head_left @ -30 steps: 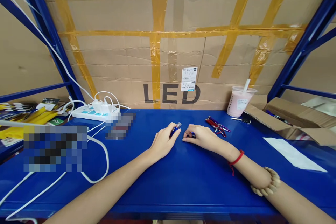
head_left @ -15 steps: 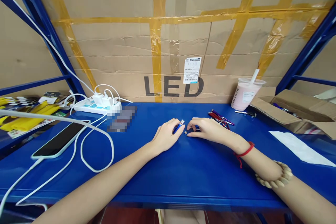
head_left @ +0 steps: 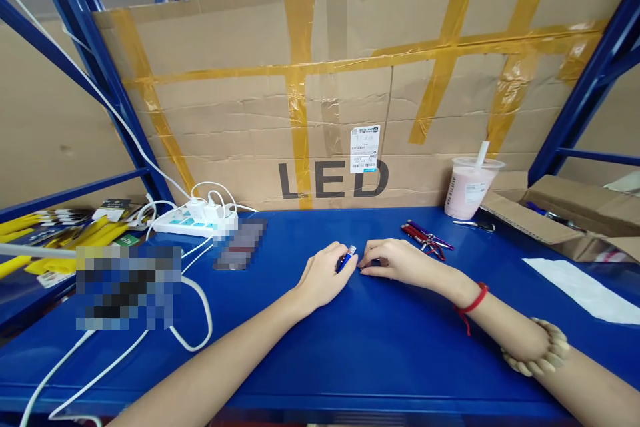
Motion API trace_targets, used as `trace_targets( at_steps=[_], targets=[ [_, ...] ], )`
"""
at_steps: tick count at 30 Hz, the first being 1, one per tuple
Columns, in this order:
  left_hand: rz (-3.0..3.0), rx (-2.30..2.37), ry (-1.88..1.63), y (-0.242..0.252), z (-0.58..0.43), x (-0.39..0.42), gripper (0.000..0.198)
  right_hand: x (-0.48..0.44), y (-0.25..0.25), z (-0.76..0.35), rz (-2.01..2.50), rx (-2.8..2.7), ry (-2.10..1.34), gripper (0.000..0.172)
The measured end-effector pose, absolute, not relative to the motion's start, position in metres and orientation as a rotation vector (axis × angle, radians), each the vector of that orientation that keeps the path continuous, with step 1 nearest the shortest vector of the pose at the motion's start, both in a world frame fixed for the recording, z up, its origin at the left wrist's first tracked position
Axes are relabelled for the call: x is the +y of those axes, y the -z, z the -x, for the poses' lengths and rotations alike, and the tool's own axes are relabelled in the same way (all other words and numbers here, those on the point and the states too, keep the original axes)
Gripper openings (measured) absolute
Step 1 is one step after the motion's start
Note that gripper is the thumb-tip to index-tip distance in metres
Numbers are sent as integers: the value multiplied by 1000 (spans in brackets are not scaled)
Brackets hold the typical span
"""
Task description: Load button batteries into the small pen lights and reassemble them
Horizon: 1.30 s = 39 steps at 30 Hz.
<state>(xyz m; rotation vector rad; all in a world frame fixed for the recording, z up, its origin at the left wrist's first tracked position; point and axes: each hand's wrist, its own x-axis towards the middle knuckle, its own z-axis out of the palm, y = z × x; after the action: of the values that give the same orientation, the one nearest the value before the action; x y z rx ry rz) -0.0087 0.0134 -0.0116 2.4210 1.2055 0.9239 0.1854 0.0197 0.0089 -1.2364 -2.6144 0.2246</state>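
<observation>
My left hand (head_left: 323, 275) rests on the blue tabletop (head_left: 320, 353), its fingers curled round a blue pen part (head_left: 346, 260) with a silvery end that sticks up past the thumb. Close beside it on the right is my right hand (head_left: 393, 259), with thumb and fingertips pinched together just at the table surface. Whatever lies between those fingertips is too small and hidden to name. A little behind the right hand, a small pile of red and purple pens (head_left: 427, 239) lies on the table.
A cup of pink drink (head_left: 473, 190) with a straw stands at the back right, near an open cardboard box (head_left: 565, 227) and a white paper sheet (head_left: 585, 290). On the left are a white power strip (head_left: 193, 221), looping white cables (head_left: 205, 300) and yellow items (head_left: 75, 247).
The camera has tilted up, so everything sits lower in view. My right fingertips have drawn together where a small silvery bit showed before. My left hand keeps hold of the blue pen part.
</observation>
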Motion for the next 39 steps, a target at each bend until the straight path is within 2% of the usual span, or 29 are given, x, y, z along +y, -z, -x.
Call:
trace_targets(
  at_steps=[12, 25, 39],
  targets=[
    [-2419, 1195, -894, 12, 9, 13, 29, 20, -10, -185, 1411, -2493, -463, 30],
    [-2408, 1160, -899, 11, 10, 13, 30, 18, -12, -185, 1454, -2487, -528, 29],
    [-2405, 1166, -900, 10, 11, 13, 31, 22, -3, -186, 1261, -2491, -472, 37]
  ],
)
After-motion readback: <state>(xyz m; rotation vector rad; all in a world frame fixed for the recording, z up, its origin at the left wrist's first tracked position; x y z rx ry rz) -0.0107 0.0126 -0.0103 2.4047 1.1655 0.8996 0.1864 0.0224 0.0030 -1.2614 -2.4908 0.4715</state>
